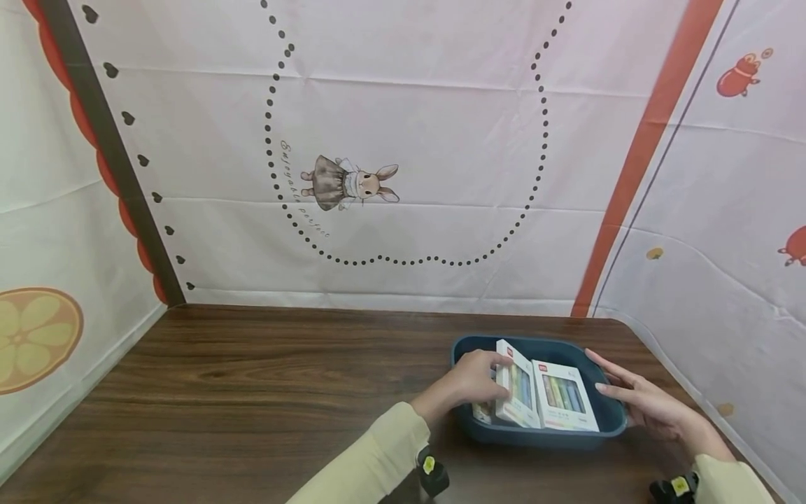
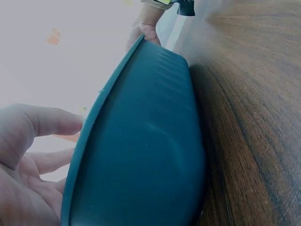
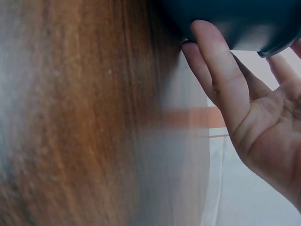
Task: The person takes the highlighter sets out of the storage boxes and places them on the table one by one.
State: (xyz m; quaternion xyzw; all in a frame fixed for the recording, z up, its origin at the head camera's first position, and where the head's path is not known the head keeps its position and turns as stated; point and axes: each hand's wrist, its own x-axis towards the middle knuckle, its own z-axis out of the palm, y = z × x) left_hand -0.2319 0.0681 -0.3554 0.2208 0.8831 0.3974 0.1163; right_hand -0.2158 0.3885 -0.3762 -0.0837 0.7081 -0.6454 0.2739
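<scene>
A dark blue-green plastic bin (image 1: 504,435) stands on the table at the right. Inside it are two white boxes with windows that show coloured sticks: a tilted left box (image 1: 520,385) and a right box (image 1: 565,395) leaning beside it. My left hand (image 1: 475,378) reaches over the bin's left side and holds the left box by its edge. In the left wrist view, the bin's wall (image 2: 141,136) hides that box. My right hand (image 1: 648,402) is at the bin's right end, its extended fingers (image 3: 225,75) touching the outer wall and rim.
Part of another packet (image 1: 483,411) shows in the bin under my left hand. The brown wooden table (image 1: 264,392) extends to the left. A white printed cloth (image 1: 409,140) hangs behind it and along both sides.
</scene>
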